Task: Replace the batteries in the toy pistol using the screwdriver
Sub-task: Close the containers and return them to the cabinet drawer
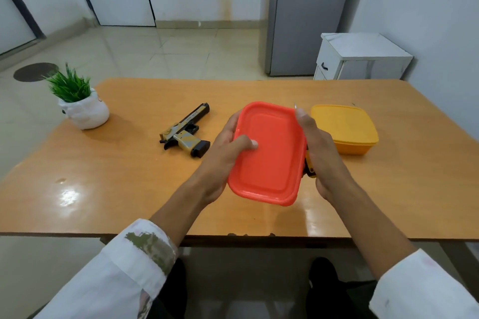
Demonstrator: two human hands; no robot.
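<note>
Wood of an orange-brown colour makes the table [103,189], which stands on a pale tiled floor [181,52] in a room with white walls. Behind it are a tall grey cabinet [305,21] and a low white cabinet [363,59].

On the far left of the table stands a plant [83,106] in a white pot. A yellow box [344,129] with its lid on sits at the right, just behind the right hand [318,147].

Both hands hold a red box [269,158] above the table, tilted, with its lid face turned to the camera. The left hand [228,147] grips the left edge, thumb pressed on the top. The right hand grips the right edge and also keeps the screwdriver [309,169] in its palm. The yellow and black handle shows beside the box, and a thin metal tip sticks out above the fingers.

The pistol [185,132] lies flat on the table, left of the left hand and apart from it, between the plant and the red box. Its barrel points away and to the right. No hand touches it.
</note>
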